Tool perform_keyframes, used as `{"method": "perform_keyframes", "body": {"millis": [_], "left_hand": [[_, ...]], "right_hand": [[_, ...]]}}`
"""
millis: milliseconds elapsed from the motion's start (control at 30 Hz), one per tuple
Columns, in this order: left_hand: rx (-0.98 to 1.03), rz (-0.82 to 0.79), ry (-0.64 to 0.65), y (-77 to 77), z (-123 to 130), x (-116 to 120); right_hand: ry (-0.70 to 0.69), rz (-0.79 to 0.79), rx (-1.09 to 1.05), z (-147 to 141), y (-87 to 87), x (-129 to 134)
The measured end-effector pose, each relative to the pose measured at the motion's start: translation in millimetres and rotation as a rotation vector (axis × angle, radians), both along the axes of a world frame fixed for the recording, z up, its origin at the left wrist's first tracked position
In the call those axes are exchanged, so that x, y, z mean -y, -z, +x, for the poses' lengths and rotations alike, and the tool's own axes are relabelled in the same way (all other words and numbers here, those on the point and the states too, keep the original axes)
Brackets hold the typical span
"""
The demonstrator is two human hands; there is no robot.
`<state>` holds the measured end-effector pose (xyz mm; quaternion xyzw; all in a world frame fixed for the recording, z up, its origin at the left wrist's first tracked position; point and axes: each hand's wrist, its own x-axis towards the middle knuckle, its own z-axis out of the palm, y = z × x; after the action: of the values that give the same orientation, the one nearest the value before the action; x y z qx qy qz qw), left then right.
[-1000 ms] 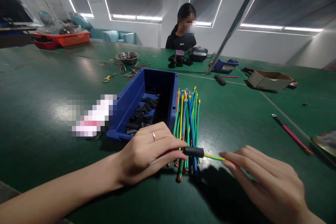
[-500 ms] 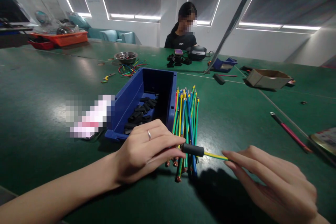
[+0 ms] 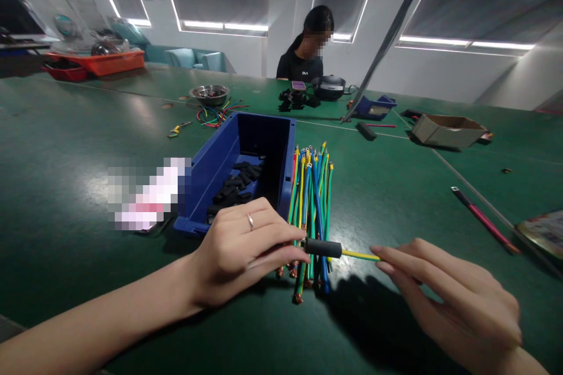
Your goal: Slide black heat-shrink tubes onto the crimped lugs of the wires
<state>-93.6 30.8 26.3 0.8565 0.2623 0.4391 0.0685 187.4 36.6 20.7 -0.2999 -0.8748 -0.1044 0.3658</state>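
Observation:
A black sleeve [image 3: 324, 248] sits around a yellow-and-green wire [image 3: 358, 255], held level above the table. Finger and thumb of my left hand [image 3: 250, 246] pinch at the sleeve's left end; a small bit between the fingertips there is too hidden to make out. Closed on the wire to the right of the sleeve are the fingertips of my right hand [image 3: 457, 293]. Beneath and behind the sleeve lies a bundle of cut wires [image 3: 314, 199] in blue, green and yellow with copper ends. Beside it stands a blue bin [image 3: 206, 173] with black sleeves [image 3: 235, 184] inside.
A blurred-out pinkish object [image 3: 149, 199] lies left of the bin. Farther back are a metal bowl [image 3: 210, 94], loose coloured wires [image 3: 215, 114], a cardboard box [image 3: 451, 132] and a slanting pole [image 3: 387, 41]. A red cable [image 3: 486, 220] lies at right. Another person [image 3: 303, 58] sits across the table.
My right hand has shifted slightly left and up, its fingers still on the wire. The left hand and the sleeve stay almost where they were.

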Motion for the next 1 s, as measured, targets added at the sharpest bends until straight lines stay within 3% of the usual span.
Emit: {"method": "perform_keyframes", "body": {"millis": [333, 567, 1000], "left_hand": [[-0.034, 0.017, -0.005, 2.2, -1.4, -0.3], [-0.005, 0.021, 0.004, 3.4, -1.6, 1.1], [-0.021, 0.025, 0.004, 4.9, -1.5, -1.0]], "right_hand": [[0.030, 0.000, 0.042, 9.3, 8.7, -3.8], [-0.025, 0.039, 0.152, 7.6, 3.6, -1.0], [-0.058, -0.019, 0.059, 9.4, 7.3, -1.9]]}}
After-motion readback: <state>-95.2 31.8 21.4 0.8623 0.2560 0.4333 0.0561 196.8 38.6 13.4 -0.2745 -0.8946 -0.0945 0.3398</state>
